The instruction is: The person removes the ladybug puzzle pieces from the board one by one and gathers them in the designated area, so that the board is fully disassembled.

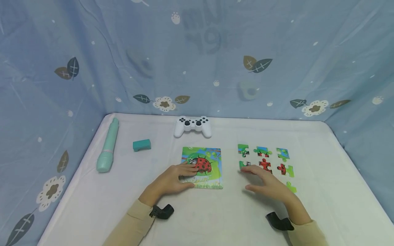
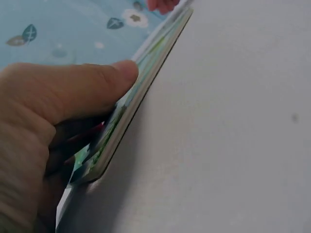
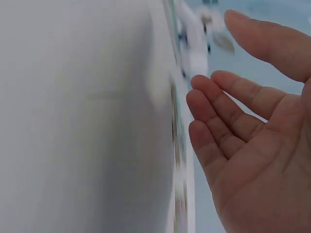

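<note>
A square ladybug puzzle board lies flat in the middle of the table. My left hand rests on its left side, fingers stretched over the ladybug picture and thumb at the front edge. The left wrist view shows the thumb along the edge of the board, the other fingers mostly hidden. To the right lie several loose jigsaw pieces in rough rows, including a red-and-black piece. My right hand hovers over the near-left pieces, holding nothing; its fingers are loosely bent and the thumb apart.
A white game controller lies behind the board. Left of it are a teal block and a mint-green stick with a thick end near the table's left edge. A blue patterned cloth hangs behind the white table.
</note>
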`<state>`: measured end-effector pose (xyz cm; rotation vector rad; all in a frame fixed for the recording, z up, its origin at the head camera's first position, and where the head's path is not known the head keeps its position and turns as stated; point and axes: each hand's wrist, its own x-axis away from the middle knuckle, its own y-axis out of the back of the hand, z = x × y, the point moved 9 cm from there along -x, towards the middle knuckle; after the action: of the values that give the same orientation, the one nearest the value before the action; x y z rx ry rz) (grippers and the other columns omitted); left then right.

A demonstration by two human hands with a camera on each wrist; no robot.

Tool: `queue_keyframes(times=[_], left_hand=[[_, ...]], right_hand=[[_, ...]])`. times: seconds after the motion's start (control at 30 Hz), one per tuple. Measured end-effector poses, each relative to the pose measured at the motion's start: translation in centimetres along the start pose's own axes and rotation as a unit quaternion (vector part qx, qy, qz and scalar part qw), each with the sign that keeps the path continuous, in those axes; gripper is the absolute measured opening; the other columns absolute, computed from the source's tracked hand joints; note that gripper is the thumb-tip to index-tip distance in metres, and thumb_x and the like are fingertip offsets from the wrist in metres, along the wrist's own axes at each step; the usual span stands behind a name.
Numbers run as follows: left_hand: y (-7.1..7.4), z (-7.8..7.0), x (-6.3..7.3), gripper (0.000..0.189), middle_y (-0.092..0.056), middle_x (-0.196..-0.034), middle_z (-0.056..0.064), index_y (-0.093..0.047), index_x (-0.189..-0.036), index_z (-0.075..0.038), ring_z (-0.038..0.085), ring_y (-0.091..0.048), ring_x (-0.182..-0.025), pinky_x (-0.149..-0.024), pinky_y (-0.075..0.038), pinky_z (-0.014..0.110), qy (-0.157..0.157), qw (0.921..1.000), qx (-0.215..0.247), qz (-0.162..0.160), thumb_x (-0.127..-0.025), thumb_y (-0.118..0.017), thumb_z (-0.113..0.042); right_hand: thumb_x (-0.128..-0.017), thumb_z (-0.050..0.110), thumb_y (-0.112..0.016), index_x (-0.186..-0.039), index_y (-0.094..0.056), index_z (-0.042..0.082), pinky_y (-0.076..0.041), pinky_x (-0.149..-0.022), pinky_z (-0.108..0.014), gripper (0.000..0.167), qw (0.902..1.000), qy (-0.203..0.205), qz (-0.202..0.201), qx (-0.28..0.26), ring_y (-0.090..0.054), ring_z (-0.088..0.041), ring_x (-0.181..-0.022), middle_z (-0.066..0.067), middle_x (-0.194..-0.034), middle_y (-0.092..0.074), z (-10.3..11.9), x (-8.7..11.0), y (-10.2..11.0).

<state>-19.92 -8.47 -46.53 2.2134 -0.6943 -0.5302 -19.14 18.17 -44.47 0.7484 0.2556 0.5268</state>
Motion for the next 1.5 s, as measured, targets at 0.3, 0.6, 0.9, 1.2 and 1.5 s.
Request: queue_keyframes(times=[0.3, 0.6, 0.9, 1.2, 1.5], left_hand=[[0.0, 0.5, -0.2, 0.028, -0.063, -0.126, -0.005, -0.072, -0.109, -0.010, 0.031, -0.037, -0.137, -0.114, -0.031, 0.046, 0.010, 0.9993, 0.033, 0.014, -0.084, -0.072, -0.021], [-0.1, 0.4, 0.2, 0.034, -0.057, -0.133, -0.001, -0.070, -0.113, -0.011, 0.035, -0.035, -0.137, -0.112, -0.034, 0.048, 0.006, 0.9996, 0.017, 0.023, -0.083, -0.073, -0.027], [0.2, 0.1, 0.6, 0.044, -0.056, -0.134, 0.004, -0.067, -0.119, -0.008, 0.031, -0.041, -0.134, -0.112, -0.034, 0.046, 0.006, 0.9999, 0.007, 0.006, -0.080, -0.075, -0.028], [0.1, -0.2, 1.2, 0.052, -0.054, -0.137, -0.002, -0.063, -0.125, -0.008, 0.030, -0.040, -0.135, -0.110, -0.036, 0.047, -0.009, 0.9991, -0.040, -0.007, -0.082, -0.072, -0.038], [0.1, -0.1, 1.2, 0.053, -0.053, -0.138, -0.002, -0.060, -0.127, -0.007, 0.024, -0.042, -0.135, -0.113, -0.033, 0.043, -0.007, 0.9991, -0.042, -0.002, -0.083, -0.072, -0.035]], right_hand=[[-0.086, 0.023, -0.070, -0.131, -0.053, 0.006, -0.045, -0.101, -0.043, 0.052, 0.9965, 0.057, 0.058, -0.017, -0.053, -0.023, -0.120, -0.005, -0.130, -0.057, 4.5, -5.3, -4.6], [-0.083, 0.019, -0.073, -0.131, -0.054, 0.008, -0.047, -0.097, -0.041, 0.053, 0.9965, 0.039, 0.074, -0.001, -0.049, -0.018, -0.113, -0.005, -0.123, -0.053, 6.7, -8.4, -9.0], [-0.080, 0.017, -0.075, -0.124, -0.060, 0.013, -0.047, -0.095, -0.037, 0.047, 0.9976, 0.050, 0.043, 0.021, -0.044, -0.014, -0.109, -0.001, -0.117, -0.050, 6.8, -8.4, -9.8], [-0.081, 0.017, -0.074, -0.122, -0.059, 0.014, -0.046, -0.097, -0.039, 0.044, 0.9973, 0.057, 0.044, 0.010, -0.044, -0.015, -0.112, -0.001, -0.121, -0.051, 6.8, -8.6, -9.9], [-0.081, 0.015, -0.074, -0.122, -0.057, 0.017, -0.043, -0.100, -0.043, 0.045, 0.9975, 0.053, 0.046, -0.001, -0.044, -0.017, -0.119, 0.001, -0.125, -0.053, 6.7, -8.6, -9.9]])
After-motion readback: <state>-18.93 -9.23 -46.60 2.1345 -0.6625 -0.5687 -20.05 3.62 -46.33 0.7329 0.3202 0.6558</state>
